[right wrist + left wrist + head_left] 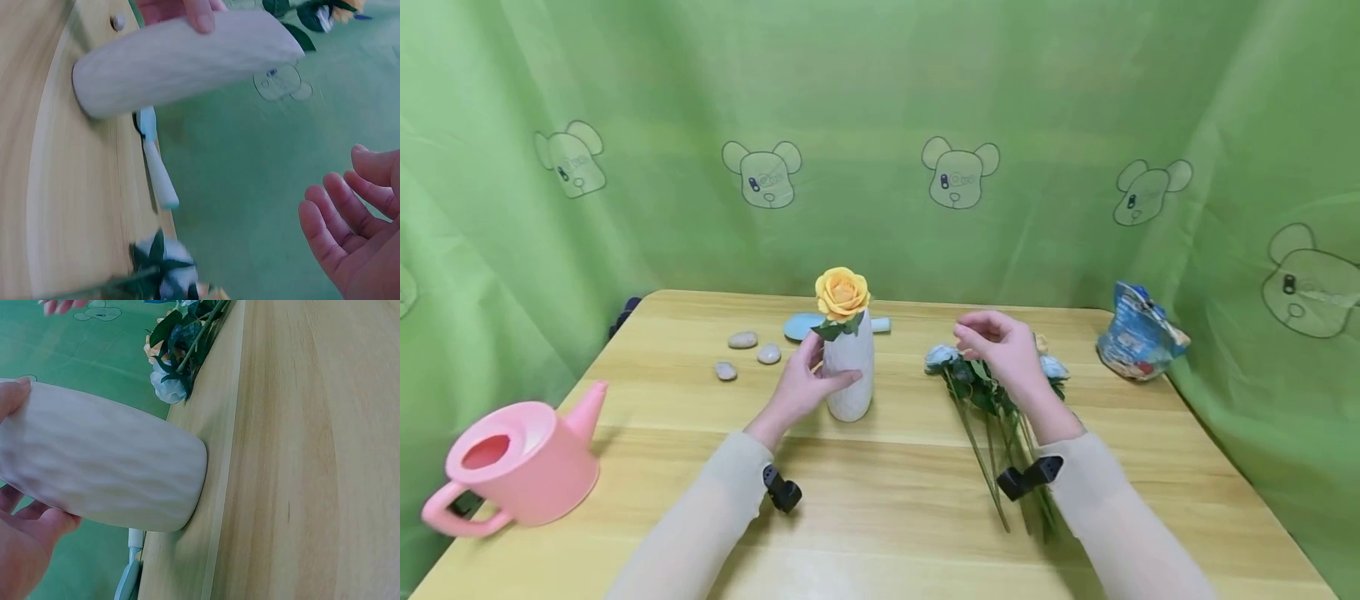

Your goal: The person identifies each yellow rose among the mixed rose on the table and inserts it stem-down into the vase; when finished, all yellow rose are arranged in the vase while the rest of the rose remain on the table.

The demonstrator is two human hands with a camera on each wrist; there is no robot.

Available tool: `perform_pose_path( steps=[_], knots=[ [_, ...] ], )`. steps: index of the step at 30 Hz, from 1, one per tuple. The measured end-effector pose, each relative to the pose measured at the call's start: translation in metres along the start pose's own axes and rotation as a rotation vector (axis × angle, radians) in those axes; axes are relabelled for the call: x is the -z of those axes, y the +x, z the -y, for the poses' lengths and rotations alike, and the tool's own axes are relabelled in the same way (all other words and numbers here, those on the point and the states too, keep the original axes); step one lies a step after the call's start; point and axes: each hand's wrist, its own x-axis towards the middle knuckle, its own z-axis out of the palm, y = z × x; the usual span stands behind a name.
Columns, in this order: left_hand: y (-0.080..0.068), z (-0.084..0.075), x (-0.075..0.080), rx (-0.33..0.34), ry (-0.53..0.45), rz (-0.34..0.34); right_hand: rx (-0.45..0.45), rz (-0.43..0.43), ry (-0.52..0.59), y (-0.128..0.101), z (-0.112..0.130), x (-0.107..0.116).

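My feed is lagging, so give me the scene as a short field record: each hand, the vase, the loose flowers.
left hand: grips white textured ceramic vase
right hand: open, holds nothing, above the loose flowers
vase: upright on wooden table, one yellow rose in it
loose flowers: blue and white blooms, lying flat right of vase

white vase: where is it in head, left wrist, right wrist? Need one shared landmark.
Head: white vase stands centre table, left hand gripping it.
Left wrist: fills the left half, lying sideways in frame.
Right wrist: top of frame, a fingertip on it.
Shared landmark: the blue-white flower bunch, seen top centre in left wrist, bottom centre in right wrist.
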Motion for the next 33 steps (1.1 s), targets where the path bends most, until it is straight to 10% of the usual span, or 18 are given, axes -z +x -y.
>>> perform_pose_path(
  steps=[23, 33],
  knots=[
    [0.001, 0.0, -0.001, -0.002, -0.004, -0.009, -0.097, -0.077, 0.077, -0.047, -0.079, 0.084],
    [0.0, -0.001, -0.001, 0.001, -0.014, -0.006, -0.363, -0.078, 0.018, -0.054, -0.097, 0.09]
  ],
)
